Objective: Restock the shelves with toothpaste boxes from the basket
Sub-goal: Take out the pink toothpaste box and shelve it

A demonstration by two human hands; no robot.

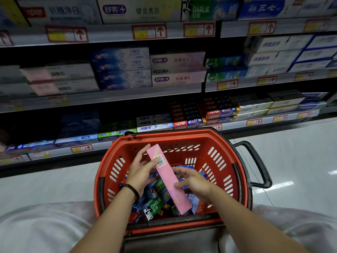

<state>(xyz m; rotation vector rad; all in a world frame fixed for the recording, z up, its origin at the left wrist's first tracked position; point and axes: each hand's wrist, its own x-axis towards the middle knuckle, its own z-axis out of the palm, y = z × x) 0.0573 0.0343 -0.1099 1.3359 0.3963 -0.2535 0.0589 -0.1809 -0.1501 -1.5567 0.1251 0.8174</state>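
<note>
Together, left hand (140, 172), right hand (195, 181) seemingly gripping pink box (169, 180), basket boxes (155, 205) half-hidden

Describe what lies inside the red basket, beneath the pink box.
Green Darlie boxes and blue boxes lie jumbled in the red basket under the pink box, which the left hand and right hand hold. The basket floor is covered.

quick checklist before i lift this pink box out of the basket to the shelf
1. Grip of left hand and right hand on pink box: ok.
2. Box clear of basket: not ok, lower end sits among other boxes.
3. Brand side facing up: not ok, barcode side shows.
4. Pink stacks on middle shelf: ok, present.
5. Which stack matches: cannot tell.
</note>
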